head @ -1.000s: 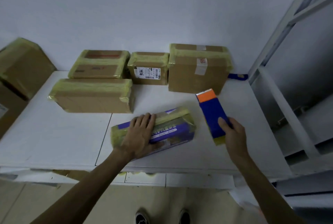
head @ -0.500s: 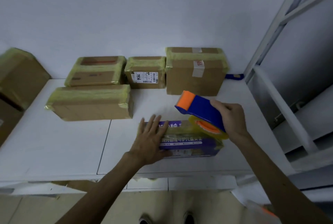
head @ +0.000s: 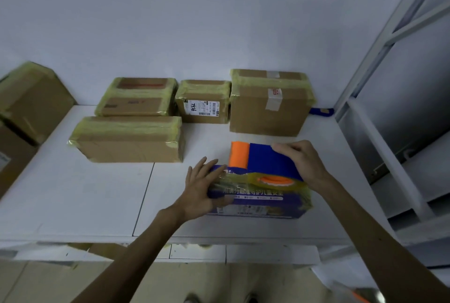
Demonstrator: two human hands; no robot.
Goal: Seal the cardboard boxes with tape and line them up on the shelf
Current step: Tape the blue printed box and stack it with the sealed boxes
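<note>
A purple printed box [head: 261, 201] lies near the front of the white shelf [head: 102, 193], with yellowish tape across its top. My left hand [head: 201, 187] presses flat on the box's left end, fingers spread. My right hand [head: 300, 162] grips a blue and orange tape dispenser [head: 258, 160], which rests on top of the box with its tape roll [head: 274, 181] facing me. Several taped brown cardboard boxes stand behind: a long one [head: 129, 139], a flat one [head: 137, 96], a small labelled one [head: 203, 103] and a taller one [head: 270, 105].
Two more taped boxes [head: 29, 105] are stacked at the far left beside the shelf. A white metal frame [head: 379, 42] rises on the right. A blue object [head: 320, 111] lies behind the tall box. My shoes show on the floor below.
The purple box was turned square to the shelf edge and shifted right. My right hand lifted the dispenser off the shelf and brought it onto the box top.
</note>
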